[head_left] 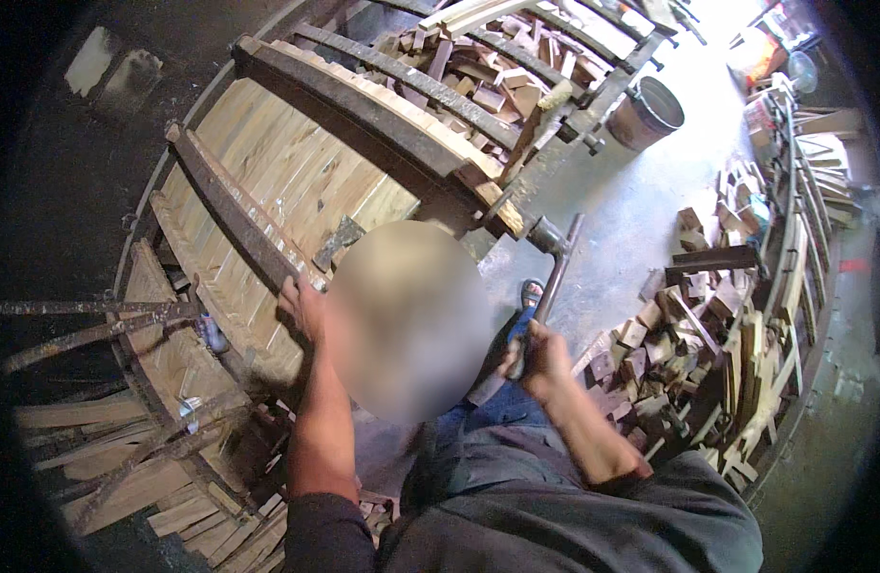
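My right hand (545,363) is closed around the handle of a hammer (553,272), its metal head pointing up and away from me. On the left, the fingers of my left hand (304,307) curl over the near end of a dark metal bar (232,215). That bar lies across a panel of pale glued boards (278,143). A small grey block (339,244) rests on the panel's edge just beyond my left hand. A round blurred patch hides the area between my hands, including part of the left hand.
Another heavy bar (354,110) crosses the panel farther off. Wood offcuts (507,81) are piled behind it, and more scraps (650,344) heap up on the right beside long strips (789,277). A bucket (647,113) stands on the floor. Metal bars (96,329) jut out at left.
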